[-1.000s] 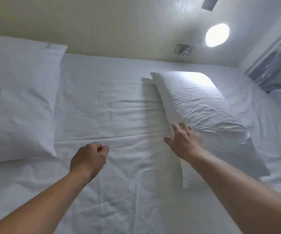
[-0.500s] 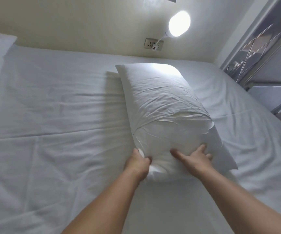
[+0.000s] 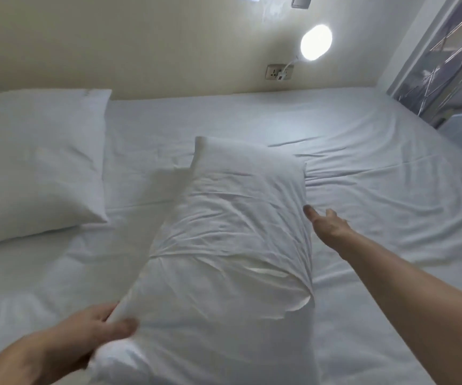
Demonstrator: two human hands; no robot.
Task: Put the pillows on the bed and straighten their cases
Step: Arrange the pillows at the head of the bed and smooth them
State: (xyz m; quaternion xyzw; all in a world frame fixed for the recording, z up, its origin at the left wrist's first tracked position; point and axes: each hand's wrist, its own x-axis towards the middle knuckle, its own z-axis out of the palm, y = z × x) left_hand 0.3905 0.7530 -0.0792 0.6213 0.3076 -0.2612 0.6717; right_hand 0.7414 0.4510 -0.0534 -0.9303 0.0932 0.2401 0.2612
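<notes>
A white pillow [image 3: 224, 245] in a creased case is lifted off the bed [image 3: 377, 190] in the middle of the view, its near end closest to me. My left hand [image 3: 85, 337] grips that near left corner, thumb on top. My right hand [image 3: 327, 223] reaches along the pillow's right side with its fingers spread; its fingertips are against or just beside the pillow's edge, and I cannot tell if it grips. The case's open end gapes at the pillow's near right. A second white pillow [image 3: 38, 168] lies flat at the left of the bed.
The bed sheet is wrinkled to the right of the lifted pillow. A cream wall runs behind the bed with a wall socket [image 3: 279, 72] and a lit round lamp [image 3: 316, 42]. A metal-framed window or rack [image 3: 446, 65] stands at the right edge.
The pillow has been pulled from the bed's right side toward me and lifted. My left hand kept its corner grip; my right hand moved from the near end to the pillow's right side.
</notes>
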